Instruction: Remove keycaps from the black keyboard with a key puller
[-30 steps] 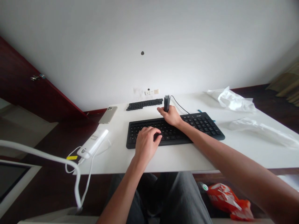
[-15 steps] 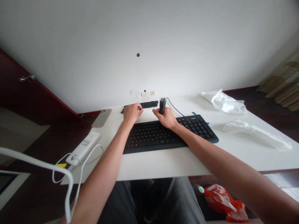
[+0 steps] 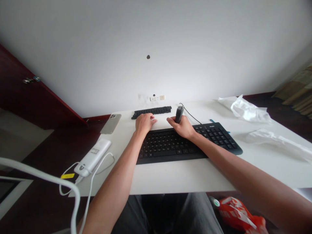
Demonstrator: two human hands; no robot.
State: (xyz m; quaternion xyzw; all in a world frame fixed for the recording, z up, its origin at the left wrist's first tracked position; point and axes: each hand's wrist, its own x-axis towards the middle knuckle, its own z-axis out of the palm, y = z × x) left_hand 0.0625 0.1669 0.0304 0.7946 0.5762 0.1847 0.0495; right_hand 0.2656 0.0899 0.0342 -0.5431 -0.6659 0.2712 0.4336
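Observation:
A black keyboard (image 3: 175,146) lies tilted on the white desk in front of me. My right hand (image 3: 185,126), over its upper edge, wraps round a chunky black handheld tool (image 3: 179,113) whose notched end points up; I cannot make out its exact kind. Near the keyboard's upper left corner is my left hand (image 3: 144,124). Its fingers are curled in, thumb close to the index finger, and whatever lies between them is hidden. Just behind that hand, small black pieces that look like keycaps (image 3: 156,111) sit in rows.
On the left are a phone (image 3: 110,123) and a white power strip (image 3: 94,156) with a looping cable. Crumpled white plastic wrap (image 3: 251,109) lies at right. A thin black cord (image 3: 192,114) runs behind the keyboard. A red bag (image 3: 240,213) is below the desk.
The view has shifted slightly left, so everything sits further right. A small dark bit near my left fingertips no longer shows; that hand is now nearer the keyboard. My right hand keeps its grip.

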